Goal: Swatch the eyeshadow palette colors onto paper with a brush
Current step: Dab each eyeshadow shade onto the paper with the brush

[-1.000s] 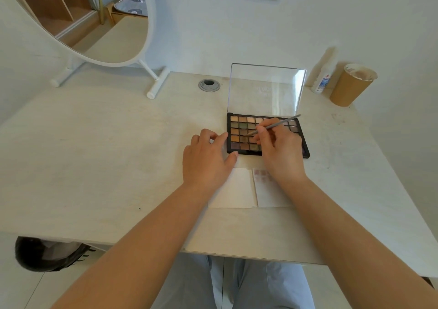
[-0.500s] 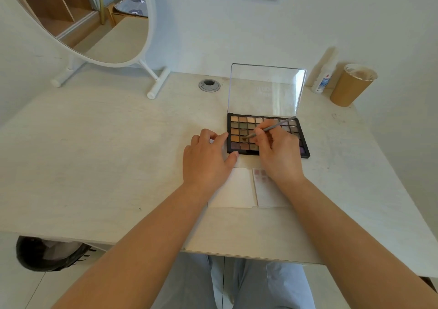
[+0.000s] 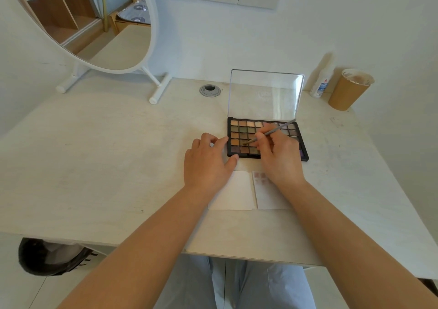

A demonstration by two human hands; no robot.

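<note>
The brush (image 3: 270, 133) tip has slid leftward across the pans since a second ago, now touching a dark pan in the eyeshadow palette's (image 3: 241, 131) lower left part. Nearest the desk's (image 3: 94, 166) front edge lies the paper (image 3: 239, 192), with faint pink swatches at its far right. The left hand (image 3: 207, 164) rests flat, fingers loosely spread, fingertip and thumb against the palette's left edge. The right hand (image 3: 278, 157) pinches the brush. The clear lid (image 3: 265, 93) stands upright; a brown cup (image 3: 349, 89) sits at the far right corner.

light: soft, even | shadows: faint | focus: sharp | edges: wide-angle bowed
</note>
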